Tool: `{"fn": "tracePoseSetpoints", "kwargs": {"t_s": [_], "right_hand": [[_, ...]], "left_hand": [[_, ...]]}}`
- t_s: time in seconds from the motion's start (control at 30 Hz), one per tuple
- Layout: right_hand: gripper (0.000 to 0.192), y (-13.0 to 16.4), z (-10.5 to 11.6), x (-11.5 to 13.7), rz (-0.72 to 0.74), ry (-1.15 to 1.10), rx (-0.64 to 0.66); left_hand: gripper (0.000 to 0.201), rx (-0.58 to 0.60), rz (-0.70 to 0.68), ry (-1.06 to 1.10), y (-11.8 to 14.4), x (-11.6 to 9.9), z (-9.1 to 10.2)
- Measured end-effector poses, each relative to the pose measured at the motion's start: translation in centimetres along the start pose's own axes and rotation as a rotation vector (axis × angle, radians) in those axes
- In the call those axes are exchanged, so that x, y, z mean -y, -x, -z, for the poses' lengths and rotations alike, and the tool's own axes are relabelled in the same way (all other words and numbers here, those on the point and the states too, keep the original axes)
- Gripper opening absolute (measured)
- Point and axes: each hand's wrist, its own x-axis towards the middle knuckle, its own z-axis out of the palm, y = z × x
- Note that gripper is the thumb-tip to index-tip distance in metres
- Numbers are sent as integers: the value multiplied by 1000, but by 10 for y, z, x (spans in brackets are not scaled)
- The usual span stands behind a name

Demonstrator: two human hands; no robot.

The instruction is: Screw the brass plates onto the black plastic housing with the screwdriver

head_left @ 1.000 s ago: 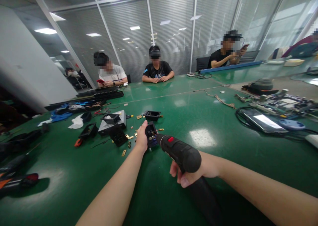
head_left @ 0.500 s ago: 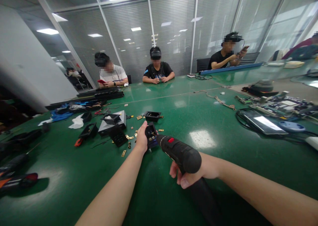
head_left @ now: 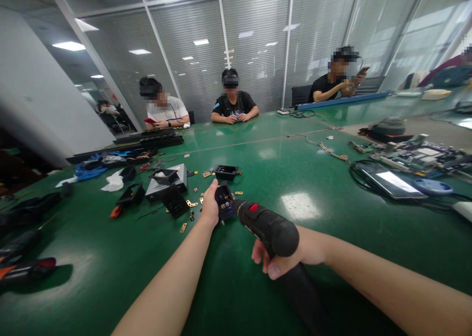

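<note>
My left hand (head_left: 211, 204) grips a small black box-like housing (head_left: 224, 201) from its left side; metal parts show inside its open face. Wrapped round the handle of a black cordless drill (head_left: 267, 228) with a red switch on top is my right hand (head_left: 280, 262). The drill's front end points at the housing's right side; whether its tip touches anything inside is hidden. Several brass plates (head_left: 183, 227) lie left of the housing. Just behind it sits another black housing (head_left: 225, 172), and a black square part (head_left: 175, 201) leans to the left.
A grey box (head_left: 180, 178) carries a black frame at left. Tools (head_left: 29, 269) lie at the left edge. A phone-like device (head_left: 391, 181) with cable and circuit boards (head_left: 424, 154) are at right. Three people sit across the green table (head_left: 258, 149).
</note>
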Motion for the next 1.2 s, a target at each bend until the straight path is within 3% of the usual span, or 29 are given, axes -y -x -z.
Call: {"fn": "tracePoseSetpoints", "kwargs": {"t_s": [1.2], "right_hand": [[65,1,-1,5,-11,9,-8]], "left_hand": [[64,23,4,-23,-5,3,6]]}}
